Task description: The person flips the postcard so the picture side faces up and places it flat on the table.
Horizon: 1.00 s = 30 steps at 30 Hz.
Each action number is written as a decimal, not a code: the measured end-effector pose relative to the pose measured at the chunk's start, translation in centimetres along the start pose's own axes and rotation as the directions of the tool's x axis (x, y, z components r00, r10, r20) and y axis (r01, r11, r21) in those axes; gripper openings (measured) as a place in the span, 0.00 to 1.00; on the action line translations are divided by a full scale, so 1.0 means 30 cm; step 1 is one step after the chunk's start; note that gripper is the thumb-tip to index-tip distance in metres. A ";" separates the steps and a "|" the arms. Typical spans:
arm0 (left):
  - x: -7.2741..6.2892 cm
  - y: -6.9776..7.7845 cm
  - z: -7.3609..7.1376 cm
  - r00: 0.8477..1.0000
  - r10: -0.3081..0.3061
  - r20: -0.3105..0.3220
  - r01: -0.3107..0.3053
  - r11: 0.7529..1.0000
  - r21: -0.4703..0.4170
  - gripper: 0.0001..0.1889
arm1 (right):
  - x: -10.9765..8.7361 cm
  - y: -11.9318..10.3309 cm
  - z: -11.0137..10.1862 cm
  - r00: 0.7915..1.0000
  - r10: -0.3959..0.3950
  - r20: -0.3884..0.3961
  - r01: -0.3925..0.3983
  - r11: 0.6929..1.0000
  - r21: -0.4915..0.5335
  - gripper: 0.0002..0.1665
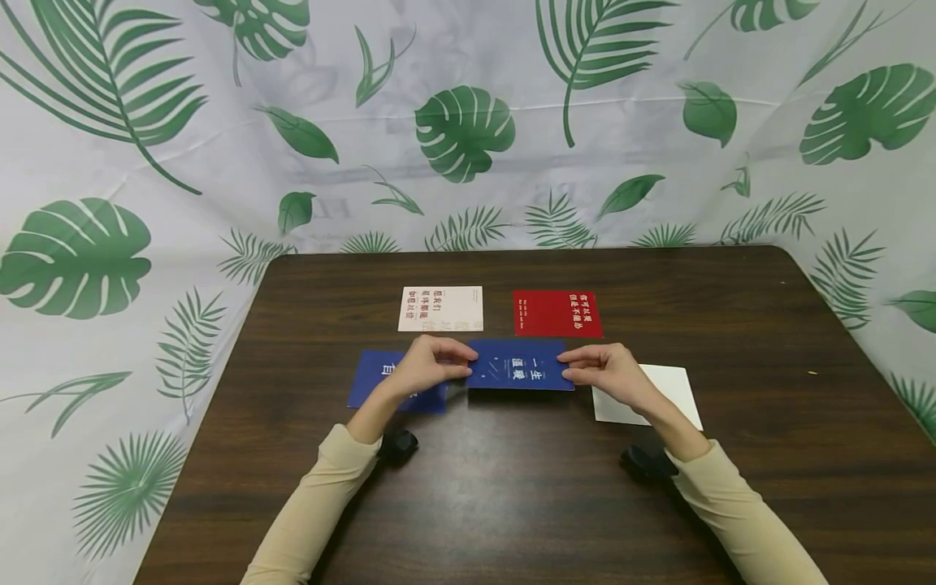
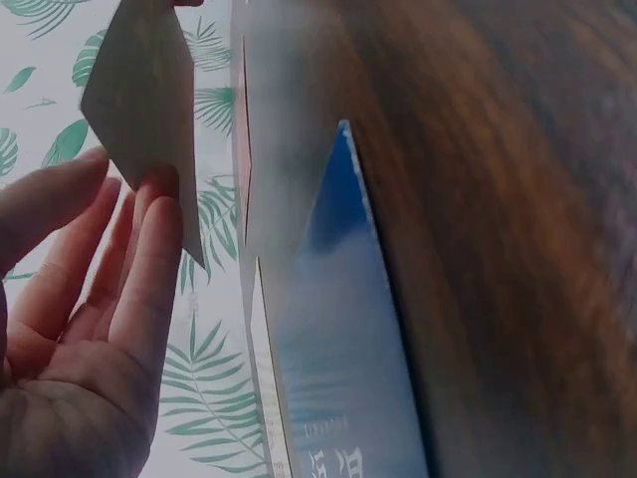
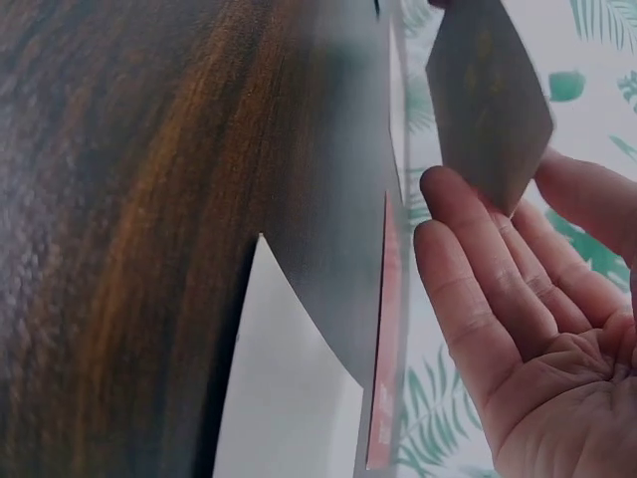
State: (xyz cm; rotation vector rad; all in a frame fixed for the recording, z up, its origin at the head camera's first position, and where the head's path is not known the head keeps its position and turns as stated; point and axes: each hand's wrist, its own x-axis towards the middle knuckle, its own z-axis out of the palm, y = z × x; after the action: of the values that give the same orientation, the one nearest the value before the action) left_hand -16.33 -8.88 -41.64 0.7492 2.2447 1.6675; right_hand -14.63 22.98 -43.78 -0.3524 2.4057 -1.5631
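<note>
A blue card (image 1: 521, 365) with white lettering is held level above the table, long side across. My left hand (image 1: 431, 366) pinches its left end between thumb and fingers, and my right hand (image 1: 608, 374) pinches its right end. Both wrist views show the card's pale underside (image 2: 149, 95), raised off the wood. Beneath my left hand lies another blue card (image 1: 369, 382), partly covered by that hand. A white card (image 1: 669, 390) lies under my right wrist; its bare face also shows in the right wrist view.
Behind the held card, a cream card (image 1: 441, 309) with red lettering lies at left and a red card (image 1: 556, 313) at right. The dark wooden table (image 1: 504, 504) meets a leaf-print curtain (image 1: 468, 195) along its far edge. Dark wrist cameras (image 1: 647, 461) hang beneath both wrists.
</note>
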 end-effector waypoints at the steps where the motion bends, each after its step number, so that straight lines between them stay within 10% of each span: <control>1: 0.003 -0.015 0.003 1.000 0.002 -0.005 -0.002 1.000 0.006 0.11 | 0.000 0.000 0.001 1.000 0.001 -0.002 -0.001 1.000 -0.010 0.22; 10: 0.024 -0.116 0.030 0.999 -0.032 -0.021 0.032 0.999 0.010 0.16 | -0.003 0.011 0.009 1.000 0.006 0.021 -0.005 0.997 -0.079 0.31; 30: 0.045 -0.096 0.061 0.993 -0.111 0.029 0.101 0.966 0.239 0.23 | 0.007 0.005 0.043 0.996 0.073 0.048 -0.057 0.959 -0.278 0.35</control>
State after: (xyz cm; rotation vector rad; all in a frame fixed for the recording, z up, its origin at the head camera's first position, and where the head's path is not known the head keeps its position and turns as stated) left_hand -17.32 -7.28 -44.78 0.6945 2.4358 1.3391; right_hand -14.42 21.87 -44.44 -0.3608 2.5653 -1.1735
